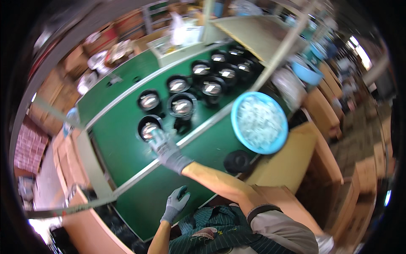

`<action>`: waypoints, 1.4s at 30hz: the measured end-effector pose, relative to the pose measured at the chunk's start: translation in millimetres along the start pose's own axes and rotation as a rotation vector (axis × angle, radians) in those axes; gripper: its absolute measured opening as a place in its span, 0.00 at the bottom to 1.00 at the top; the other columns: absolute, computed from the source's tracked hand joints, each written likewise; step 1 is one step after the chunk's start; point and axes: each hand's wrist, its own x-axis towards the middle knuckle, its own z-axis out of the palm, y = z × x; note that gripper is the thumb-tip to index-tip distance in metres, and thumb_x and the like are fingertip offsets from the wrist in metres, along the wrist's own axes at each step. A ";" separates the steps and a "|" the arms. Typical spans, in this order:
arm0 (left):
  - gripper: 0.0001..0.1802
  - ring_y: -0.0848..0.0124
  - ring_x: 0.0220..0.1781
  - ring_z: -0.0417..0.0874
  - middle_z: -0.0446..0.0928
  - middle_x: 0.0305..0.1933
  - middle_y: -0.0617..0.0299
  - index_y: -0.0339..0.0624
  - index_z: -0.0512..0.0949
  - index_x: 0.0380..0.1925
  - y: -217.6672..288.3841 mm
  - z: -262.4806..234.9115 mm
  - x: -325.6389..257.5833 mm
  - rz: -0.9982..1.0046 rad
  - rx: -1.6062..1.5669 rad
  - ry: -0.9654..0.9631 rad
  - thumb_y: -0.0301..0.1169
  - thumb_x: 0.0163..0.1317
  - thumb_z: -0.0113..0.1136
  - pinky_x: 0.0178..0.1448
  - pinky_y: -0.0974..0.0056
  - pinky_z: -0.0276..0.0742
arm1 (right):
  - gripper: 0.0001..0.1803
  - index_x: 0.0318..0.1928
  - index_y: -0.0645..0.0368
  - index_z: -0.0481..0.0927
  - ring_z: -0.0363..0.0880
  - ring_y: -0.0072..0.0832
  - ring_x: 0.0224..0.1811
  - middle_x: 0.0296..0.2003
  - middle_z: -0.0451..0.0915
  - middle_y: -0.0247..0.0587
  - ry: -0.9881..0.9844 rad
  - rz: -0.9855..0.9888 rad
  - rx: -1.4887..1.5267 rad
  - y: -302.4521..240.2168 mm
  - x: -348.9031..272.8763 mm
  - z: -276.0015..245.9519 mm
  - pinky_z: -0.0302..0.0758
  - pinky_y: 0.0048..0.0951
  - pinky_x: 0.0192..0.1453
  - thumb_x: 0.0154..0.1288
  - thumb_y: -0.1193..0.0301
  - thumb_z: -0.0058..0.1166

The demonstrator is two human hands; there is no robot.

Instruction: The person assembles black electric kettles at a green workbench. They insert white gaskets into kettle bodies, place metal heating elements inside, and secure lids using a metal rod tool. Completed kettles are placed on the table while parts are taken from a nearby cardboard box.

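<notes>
Though blurry, black cup (147,125) partly beneath right grip (166,150)

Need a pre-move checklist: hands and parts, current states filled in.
1. Right hand at the nearest black round housing: ok, fingers overlap it in view.
2. Grip on that housing: cannot tell, blurred.
3. Left hand free: ok, open, nothing seen in it.
4. Gloves on: ok, both hands.
5. Light-blue basin stocked: ok, holds translucent pieces.
6. Dark round part with the other housings: not ok, apart, near the basin.
</notes>
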 end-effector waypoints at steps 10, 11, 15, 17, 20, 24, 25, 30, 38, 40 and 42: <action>0.21 0.62 0.47 0.89 0.87 0.45 0.50 0.39 0.85 0.49 77.6 134.3 -4.7 0.183 0.460 -0.646 0.43 0.66 0.67 0.55 0.58 0.82 | 0.17 0.35 0.57 0.77 0.80 0.39 0.37 0.35 0.77 0.42 0.639 0.007 0.418 15.9 -250.3 -425.1 0.78 0.40 0.37 0.58 0.60 0.69; 0.21 0.61 0.46 0.89 0.87 0.44 0.50 0.39 0.85 0.49 90.1 162.2 -15.6 0.219 0.538 -0.737 0.44 0.66 0.66 0.55 0.58 0.82 | 0.17 0.35 0.57 0.77 0.81 0.39 0.36 0.34 0.77 0.42 0.686 0.016 0.336 11.5 -294.1 -457.3 0.78 0.40 0.37 0.58 0.60 0.70; 0.21 0.60 0.45 0.89 0.87 0.43 0.50 0.40 0.86 0.47 112.2 300.0 -87.2 0.373 0.720 -1.095 0.46 0.66 0.65 0.54 0.57 0.82 | 0.16 0.35 0.56 0.79 0.81 0.38 0.35 0.33 0.78 0.40 0.718 0.100 0.078 -26.3 -452.2 -525.5 0.78 0.39 0.35 0.57 0.59 0.70; 0.22 0.60 0.44 0.89 0.87 0.42 0.50 0.40 0.86 0.47 114.4 366.7 -138.4 0.441 0.780 -1.226 0.48 0.66 0.65 0.54 0.57 0.82 | 0.16 0.35 0.56 0.79 0.81 0.37 0.34 0.33 0.78 0.39 0.723 0.136 0.014 -47.3 -525.9 -549.8 0.78 0.39 0.35 0.56 0.59 0.70; 0.22 0.59 0.43 0.89 0.87 0.40 0.50 0.41 0.87 0.45 114.3 478.1 -236.1 0.544 0.858 -1.400 0.49 0.66 0.64 0.54 0.56 0.82 | 0.16 0.34 0.55 0.80 0.81 0.36 0.33 0.32 0.78 0.38 0.719 0.229 -0.082 -85.7 -649.0 -592.4 0.78 0.38 0.34 0.55 0.59 0.70; 0.23 0.58 0.42 0.90 0.87 0.39 0.50 0.42 0.87 0.44 115.0 617.2 -376.8 0.632 0.922 -1.647 0.52 0.66 0.63 0.53 0.55 0.82 | 0.15 0.34 0.55 0.82 0.81 0.35 0.31 0.31 0.79 0.36 0.708 0.404 -0.198 -122.3 -792.3 -651.4 0.78 0.37 0.32 0.54 0.59 0.71; 0.23 0.57 0.41 0.90 0.88 0.38 0.50 0.43 0.87 0.43 115.8 636.8 -405.6 0.626 0.935 -1.701 0.52 0.66 0.63 0.53 0.55 0.82 | 0.15 0.34 0.54 0.82 0.81 0.35 0.31 0.31 0.79 0.35 0.699 0.448 -0.213 -130.4 -818.2 -662.2 0.78 0.37 0.32 0.53 0.59 0.71; 0.30 0.49 0.51 0.88 0.87 0.45 0.47 0.47 0.86 0.48 142.1 752.8 -487.8 0.667 1.020 -1.785 0.61 0.64 0.62 0.59 0.49 0.81 | 0.15 0.34 0.54 0.84 0.81 0.33 0.29 0.29 0.80 0.33 0.712 0.537 -0.282 -129.7 -940.9 -708.4 0.78 0.35 0.30 0.52 0.59 0.71; 0.30 0.47 0.60 0.83 0.82 0.58 0.44 0.52 0.81 0.61 117.9 873.1 -441.3 0.465 0.585 -1.338 0.56 0.66 0.64 0.66 0.48 0.77 | 0.10 0.36 0.49 0.88 0.81 0.36 0.27 0.28 0.81 0.33 0.503 1.025 -0.194 32.1 -1157.6 -680.0 0.77 0.37 0.29 0.54 0.61 0.70; 0.30 0.49 0.61 0.84 0.82 0.59 0.42 0.47 0.80 0.62 121.6 881.1 -421.7 0.889 0.764 -1.147 0.52 0.67 0.64 0.67 0.51 0.77 | 0.12 0.42 0.53 0.89 0.81 0.42 0.31 0.29 0.81 0.39 0.288 1.144 -0.403 77.3 -1228.3 -634.1 0.76 0.40 0.34 0.57 0.66 0.67; 0.30 0.51 0.61 0.84 0.82 0.59 0.41 0.43 0.80 0.63 159.3 909.3 -390.0 0.730 0.697 -0.967 0.50 0.68 0.64 0.67 0.53 0.78 | 0.13 0.46 0.51 0.89 0.82 0.42 0.32 0.30 0.81 0.40 0.072 1.433 -0.184 102.0 -1287.4 -590.4 0.78 0.44 0.37 0.62 0.64 0.65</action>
